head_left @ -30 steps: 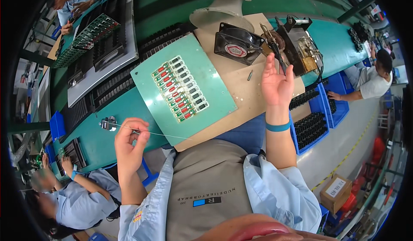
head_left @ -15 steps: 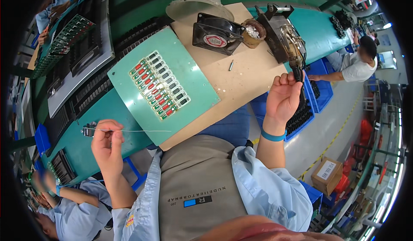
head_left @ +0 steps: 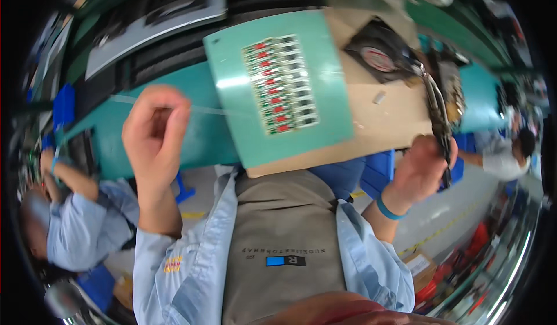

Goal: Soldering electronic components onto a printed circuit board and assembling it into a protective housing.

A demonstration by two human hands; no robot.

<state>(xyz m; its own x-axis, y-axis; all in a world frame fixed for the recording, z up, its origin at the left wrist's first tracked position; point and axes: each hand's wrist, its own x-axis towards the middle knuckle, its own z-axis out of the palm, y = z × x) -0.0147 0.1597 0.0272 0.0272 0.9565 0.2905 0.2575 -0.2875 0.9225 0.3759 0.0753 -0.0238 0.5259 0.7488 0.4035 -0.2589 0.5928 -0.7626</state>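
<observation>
So the counter (head_left: 197, 133) runs across the middle, with a tilted board (head_left: 232, 81) sitting on it dead centre and a panel of small parts (head_left: 280, 84) on that. Fan (head_left: 380, 55) is behind and to the right of the board. Left hand (head_left: 154, 130) is up on the left, right hand (head_left: 418, 171) at the right edge holding a long tool (head_left: 439, 116). Another person (head_left: 75, 215) sits far left.

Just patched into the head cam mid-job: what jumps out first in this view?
The green board with rows of small red and black parts sits centre on the tan bench. The left hand is raised over it at the left, pinching a thin wire. The right hand, at the right bench edge, grips a long dark tool.
</observation>
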